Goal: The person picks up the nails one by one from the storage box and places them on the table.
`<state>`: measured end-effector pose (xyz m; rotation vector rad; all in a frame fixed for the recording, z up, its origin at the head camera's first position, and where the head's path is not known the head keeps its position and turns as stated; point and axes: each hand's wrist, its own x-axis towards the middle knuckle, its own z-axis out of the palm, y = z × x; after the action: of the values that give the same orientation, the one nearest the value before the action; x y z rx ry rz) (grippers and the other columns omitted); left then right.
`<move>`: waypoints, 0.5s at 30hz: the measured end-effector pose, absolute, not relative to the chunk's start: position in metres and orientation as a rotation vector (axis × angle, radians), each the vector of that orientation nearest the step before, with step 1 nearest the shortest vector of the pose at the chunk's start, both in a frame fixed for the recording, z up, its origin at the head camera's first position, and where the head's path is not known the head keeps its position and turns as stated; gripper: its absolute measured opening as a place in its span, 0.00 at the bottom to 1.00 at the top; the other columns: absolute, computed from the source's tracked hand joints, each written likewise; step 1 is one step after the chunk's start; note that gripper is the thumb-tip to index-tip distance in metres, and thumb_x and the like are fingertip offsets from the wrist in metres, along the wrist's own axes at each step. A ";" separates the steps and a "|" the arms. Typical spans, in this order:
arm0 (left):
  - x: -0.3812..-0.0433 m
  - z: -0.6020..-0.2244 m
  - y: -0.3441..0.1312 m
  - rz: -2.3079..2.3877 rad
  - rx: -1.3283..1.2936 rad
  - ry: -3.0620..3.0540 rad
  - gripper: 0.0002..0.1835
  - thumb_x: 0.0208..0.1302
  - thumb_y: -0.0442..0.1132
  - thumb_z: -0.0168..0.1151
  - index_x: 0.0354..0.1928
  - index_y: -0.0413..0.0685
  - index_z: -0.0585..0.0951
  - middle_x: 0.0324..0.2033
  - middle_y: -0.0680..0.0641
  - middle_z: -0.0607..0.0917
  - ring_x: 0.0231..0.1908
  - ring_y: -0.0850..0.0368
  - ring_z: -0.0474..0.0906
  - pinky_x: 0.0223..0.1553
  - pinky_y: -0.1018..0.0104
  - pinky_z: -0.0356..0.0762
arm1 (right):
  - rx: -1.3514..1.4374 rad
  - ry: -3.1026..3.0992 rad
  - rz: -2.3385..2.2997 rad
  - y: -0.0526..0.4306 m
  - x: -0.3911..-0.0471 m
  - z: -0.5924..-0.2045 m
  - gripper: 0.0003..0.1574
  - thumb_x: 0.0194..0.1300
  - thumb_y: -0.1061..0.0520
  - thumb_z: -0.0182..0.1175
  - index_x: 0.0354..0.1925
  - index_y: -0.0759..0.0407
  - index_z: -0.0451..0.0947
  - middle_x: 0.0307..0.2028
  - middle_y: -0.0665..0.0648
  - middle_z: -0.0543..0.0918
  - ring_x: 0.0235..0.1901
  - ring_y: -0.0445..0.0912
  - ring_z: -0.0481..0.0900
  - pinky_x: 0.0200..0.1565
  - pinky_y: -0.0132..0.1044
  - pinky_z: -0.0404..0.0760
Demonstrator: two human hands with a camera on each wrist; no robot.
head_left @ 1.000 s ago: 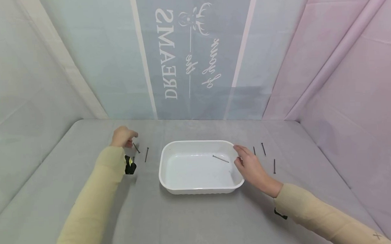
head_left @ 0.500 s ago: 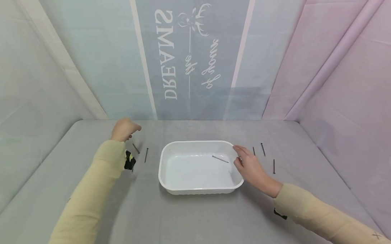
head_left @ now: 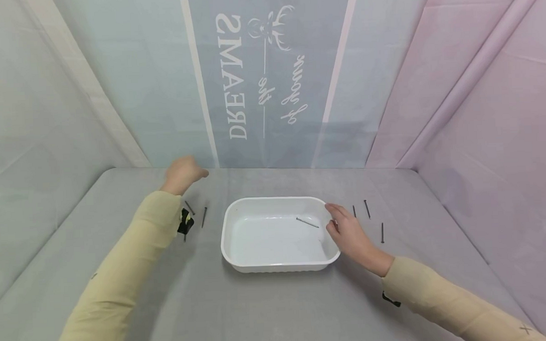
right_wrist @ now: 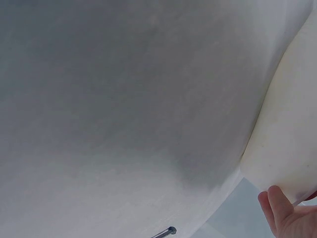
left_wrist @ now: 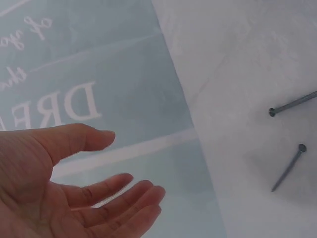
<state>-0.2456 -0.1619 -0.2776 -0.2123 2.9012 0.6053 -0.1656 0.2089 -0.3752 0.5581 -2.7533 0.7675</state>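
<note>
My left hand hovers over the back left of the table, fingers loosely bent and nothing between them; the left wrist view shows its bare palm. Below it lie a slanted nail and a second nail. A third nail is partly hidden by the black wrist strap. My right hand grips the right rim of a white rectangular dish, with fingers against its outer wall. Inside the dish, towards the right, lies one nail.
Right of the dish lie three more nails, an upper one, a lower one and one close to the right hand. A grey cloth covers the table. Printed fabric walls close off the back and sides.
My left hand has risen from beside the left nails and moved back and slightly right, towards the rear wall. The right hand, the dish and the nails have stayed put.
</note>
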 end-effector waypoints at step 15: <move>-0.240 -0.257 -0.126 0.601 0.017 2.982 0.16 0.57 0.39 0.56 0.42 0.32 0.76 0.40 0.36 0.79 0.37 0.45 0.75 0.36 0.54 0.74 | 0.564 -2.752 0.784 0.210 -0.166 -0.374 0.27 0.59 0.67 0.48 0.58 0.74 0.64 0.55 0.70 0.69 0.42 0.53 0.77 0.36 0.35 0.80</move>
<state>-0.2401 -0.1262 -0.2565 0.0166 2.9820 0.6009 -0.1659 0.2096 -0.3745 0.5637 -2.7519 0.7836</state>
